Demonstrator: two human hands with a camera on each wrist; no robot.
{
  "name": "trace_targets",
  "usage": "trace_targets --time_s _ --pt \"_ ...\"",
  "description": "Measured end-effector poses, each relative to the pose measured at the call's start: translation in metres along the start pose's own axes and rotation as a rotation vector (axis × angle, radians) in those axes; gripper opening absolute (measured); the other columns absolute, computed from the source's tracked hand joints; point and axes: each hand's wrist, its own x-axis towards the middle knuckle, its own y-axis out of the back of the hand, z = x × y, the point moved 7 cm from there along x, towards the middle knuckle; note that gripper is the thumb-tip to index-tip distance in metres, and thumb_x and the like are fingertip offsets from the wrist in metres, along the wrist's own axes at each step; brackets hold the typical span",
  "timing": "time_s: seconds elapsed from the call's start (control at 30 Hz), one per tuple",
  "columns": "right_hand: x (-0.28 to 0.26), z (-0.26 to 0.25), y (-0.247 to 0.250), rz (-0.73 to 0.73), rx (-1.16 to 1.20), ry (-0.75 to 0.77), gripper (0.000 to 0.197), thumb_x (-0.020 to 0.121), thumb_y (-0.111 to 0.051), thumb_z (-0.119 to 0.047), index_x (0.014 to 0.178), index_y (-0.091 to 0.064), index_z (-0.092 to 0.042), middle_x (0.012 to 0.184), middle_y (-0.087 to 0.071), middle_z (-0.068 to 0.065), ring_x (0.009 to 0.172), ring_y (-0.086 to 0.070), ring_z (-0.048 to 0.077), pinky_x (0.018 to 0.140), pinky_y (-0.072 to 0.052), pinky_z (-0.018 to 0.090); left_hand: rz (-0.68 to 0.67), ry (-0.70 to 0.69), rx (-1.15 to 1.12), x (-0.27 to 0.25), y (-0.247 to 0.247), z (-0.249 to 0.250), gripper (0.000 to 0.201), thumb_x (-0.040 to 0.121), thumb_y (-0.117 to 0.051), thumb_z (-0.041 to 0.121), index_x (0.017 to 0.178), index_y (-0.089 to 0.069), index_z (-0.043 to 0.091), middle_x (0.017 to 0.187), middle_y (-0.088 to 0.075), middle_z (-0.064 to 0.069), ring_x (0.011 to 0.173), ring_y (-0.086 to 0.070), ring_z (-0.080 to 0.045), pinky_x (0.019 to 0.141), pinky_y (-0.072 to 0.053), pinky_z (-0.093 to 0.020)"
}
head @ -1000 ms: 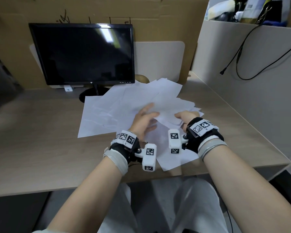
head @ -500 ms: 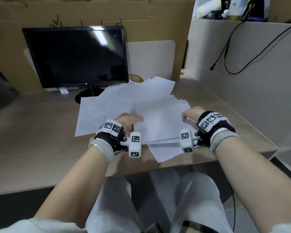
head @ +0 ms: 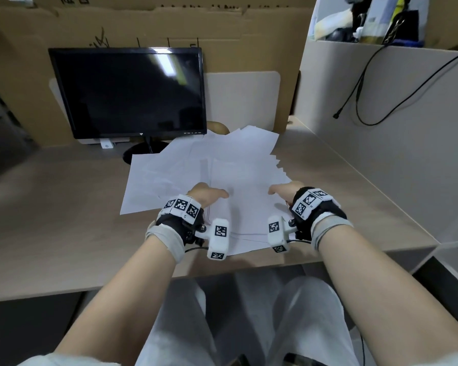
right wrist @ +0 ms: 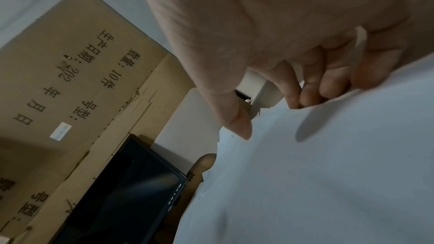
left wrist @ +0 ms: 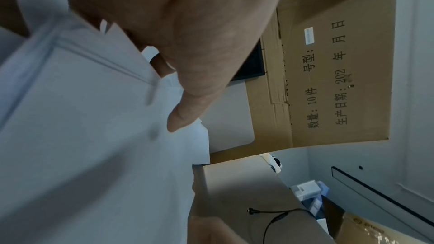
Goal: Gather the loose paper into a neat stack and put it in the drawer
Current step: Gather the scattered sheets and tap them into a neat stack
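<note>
Several loose white sheets (head: 169,170) lie fanned across the wooden desk (head: 50,207) in front of the monitor. Near the desk's front edge I hold a bundle of the sheets (head: 249,207) by its two sides. My left hand (head: 208,195) grips the left side, with the thumb (left wrist: 180,116) on top of the paper (left wrist: 82,136) and fingers under it. On the right side my right hand (right wrist: 270,118) pinches the paper (right wrist: 328,173), thumb above and curled fingers (right wrist: 312,90) at its edge. No drawer shows in any view.
A black monitor (head: 127,93) stands at the back left, against a cardboard wall (head: 169,25). A white partition (head: 381,154) with a dangling black cable (head: 360,101) closes the right side. A brown rounded object (head: 217,127) sits behind the papers.
A second ago my left hand lay flat on the pile. It has since closed on the left side of a bundle. Both hands hold that bundle nearer the desk's front edge.
</note>
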Motion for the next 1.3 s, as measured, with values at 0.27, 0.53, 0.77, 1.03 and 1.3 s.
trace_targets --time_s 0.27,0.53,0.77,1.03,1.3 --pt "-0.007 -0.009 0.002 -0.057 0.044 -0.010 0.040 0.090 -0.060 -0.034 0.119 -0.042 -0.013 0.086 -0.050 0.009 0.054 -0.049 0.021 0.053 -0.040 0.029 -0.010 0.019 -0.069 0.003 0.004 -0.001 0.069 0.095 -0.065 0.043 0.143 -0.040 0.001 0.126 -0.046 -0.015 0.074 -0.057 -0.031 0.045 -0.045 -0.028" --pt "-0.012 0.002 -0.002 -0.058 0.148 -0.053 0.030 0.086 -0.062 -0.033 0.105 -0.049 -0.014 0.089 -0.050 0.008 0.057 -0.052 0.019 0.049 -0.038 0.024 -0.206 0.123 -0.417 0.000 0.003 -0.015 0.085 0.076 -0.082 0.042 0.145 -0.044 0.008 0.093 -0.066 -0.022 0.052 -0.066 -0.030 0.050 -0.056 -0.036" --pt "-0.016 -0.006 -0.003 -0.048 0.185 -0.036 0.051 0.083 -0.065 -0.049 0.119 -0.050 -0.017 0.084 -0.045 0.002 0.020 -0.031 0.010 0.042 -0.025 0.030 -0.224 0.128 -0.491 0.006 0.002 -0.011 0.097 0.068 -0.085 0.043 0.147 -0.038 0.013 0.111 -0.066 -0.029 0.071 -0.071 -0.038 0.081 -0.061 -0.050" --pt "-0.005 0.000 -0.011 -0.033 0.259 -0.051 0.065 0.080 -0.068 -0.048 0.134 -0.047 -0.018 0.106 -0.046 0.008 0.068 -0.049 0.017 0.066 -0.041 0.034 -0.159 0.050 -0.339 0.005 -0.006 -0.016 0.068 0.075 -0.078 0.032 0.132 -0.057 0.002 0.122 -0.068 -0.024 0.095 -0.070 -0.039 0.091 -0.056 -0.047" --pt "-0.006 0.002 -0.001 0.095 0.158 0.069 0.017 0.091 -0.057 -0.024 0.095 -0.052 -0.009 0.105 -0.051 0.009 0.072 -0.050 0.022 0.060 -0.037 0.026 -0.074 -0.225 -0.526 0.008 0.000 0.005 0.048 0.093 -0.059 -0.009 0.138 -0.051 0.009 0.129 -0.066 -0.008 0.110 -0.065 -0.027 0.091 -0.055 -0.043"
